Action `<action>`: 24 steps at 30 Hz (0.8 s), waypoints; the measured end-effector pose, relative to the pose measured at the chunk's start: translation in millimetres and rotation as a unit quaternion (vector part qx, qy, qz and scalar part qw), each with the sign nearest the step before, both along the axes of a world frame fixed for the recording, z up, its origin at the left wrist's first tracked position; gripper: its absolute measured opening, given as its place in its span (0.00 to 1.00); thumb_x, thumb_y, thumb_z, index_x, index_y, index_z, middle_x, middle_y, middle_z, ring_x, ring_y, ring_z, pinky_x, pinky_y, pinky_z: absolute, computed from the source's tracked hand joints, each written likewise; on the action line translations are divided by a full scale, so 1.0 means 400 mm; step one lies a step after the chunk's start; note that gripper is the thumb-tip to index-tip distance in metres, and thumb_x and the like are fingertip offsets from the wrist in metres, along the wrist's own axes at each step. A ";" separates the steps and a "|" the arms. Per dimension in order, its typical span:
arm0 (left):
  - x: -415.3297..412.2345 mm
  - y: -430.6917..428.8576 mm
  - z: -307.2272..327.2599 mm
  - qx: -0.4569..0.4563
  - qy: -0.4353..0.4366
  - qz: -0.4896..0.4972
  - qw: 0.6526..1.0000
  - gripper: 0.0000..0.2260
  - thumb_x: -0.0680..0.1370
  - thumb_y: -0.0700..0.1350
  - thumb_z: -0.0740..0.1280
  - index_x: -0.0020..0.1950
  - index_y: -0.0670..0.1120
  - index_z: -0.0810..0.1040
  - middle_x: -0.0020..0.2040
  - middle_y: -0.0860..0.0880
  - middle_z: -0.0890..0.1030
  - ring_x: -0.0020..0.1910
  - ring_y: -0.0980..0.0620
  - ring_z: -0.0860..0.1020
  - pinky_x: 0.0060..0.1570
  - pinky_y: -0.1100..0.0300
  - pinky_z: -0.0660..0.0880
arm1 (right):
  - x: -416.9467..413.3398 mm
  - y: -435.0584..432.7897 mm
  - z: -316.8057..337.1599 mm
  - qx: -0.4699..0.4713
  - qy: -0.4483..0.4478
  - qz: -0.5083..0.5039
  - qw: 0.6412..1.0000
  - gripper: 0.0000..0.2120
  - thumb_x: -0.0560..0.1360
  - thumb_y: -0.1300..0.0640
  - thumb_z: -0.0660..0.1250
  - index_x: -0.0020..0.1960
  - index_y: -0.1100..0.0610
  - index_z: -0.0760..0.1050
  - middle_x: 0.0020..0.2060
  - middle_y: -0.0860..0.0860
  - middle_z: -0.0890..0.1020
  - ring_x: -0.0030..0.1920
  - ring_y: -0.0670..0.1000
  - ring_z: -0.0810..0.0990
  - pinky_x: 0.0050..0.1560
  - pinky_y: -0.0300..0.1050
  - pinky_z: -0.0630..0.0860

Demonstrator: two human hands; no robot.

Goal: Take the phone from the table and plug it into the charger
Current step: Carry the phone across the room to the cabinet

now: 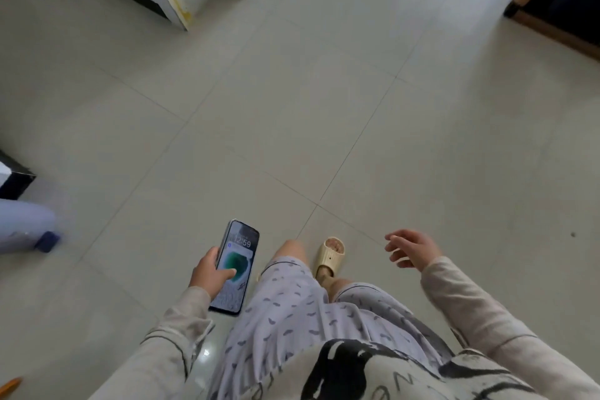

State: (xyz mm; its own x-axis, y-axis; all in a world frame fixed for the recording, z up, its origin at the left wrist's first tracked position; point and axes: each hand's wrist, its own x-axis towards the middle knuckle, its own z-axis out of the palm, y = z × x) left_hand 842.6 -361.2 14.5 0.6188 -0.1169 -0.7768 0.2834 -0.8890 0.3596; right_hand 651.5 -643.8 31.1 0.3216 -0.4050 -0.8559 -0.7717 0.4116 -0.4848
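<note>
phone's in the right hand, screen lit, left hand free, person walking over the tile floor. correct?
Not quite: the hands are swapped. In the head view the phone is held in the left hand, thumb across the lit screen, and the right hand is free with its fingers loosely spread. The rest stands: the person is over the tile floor.

The phone (236, 266) is showing its lit lock screen, and the clock near the top of it is reading 12:59. A notification strip is sitting just under the clock, but its words are coming out too small to read. Dark lettering is running across the front of the person's pale shirt (383, 377); it is folded and cut off, so no word is reading clearly.
</note>
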 end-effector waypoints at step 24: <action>0.653 -0.738 0.018 -0.068 -0.021 -0.013 0.997 0.12 0.72 0.32 0.67 0.54 0.40 0.72 0.59 0.36 0.78 0.56 0.40 0.76 0.53 0.55 0.70 | 0.466 -0.581 -0.063 0.012 0.113 -0.047 0.992 0.08 0.77 0.67 0.56 0.42 0.62 0.71 0.30 0.55 0.72 0.17 0.46 0.74 0.17 0.30 0.66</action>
State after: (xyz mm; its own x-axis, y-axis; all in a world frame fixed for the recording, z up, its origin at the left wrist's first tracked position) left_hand 1103.7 -656.5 21.7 0.6452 -0.2368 -0.7264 0.2427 -0.8380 0.4888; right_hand 837.7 -876.2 5.8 0.0819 -0.4036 -0.9113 -0.8169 0.4966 -0.2933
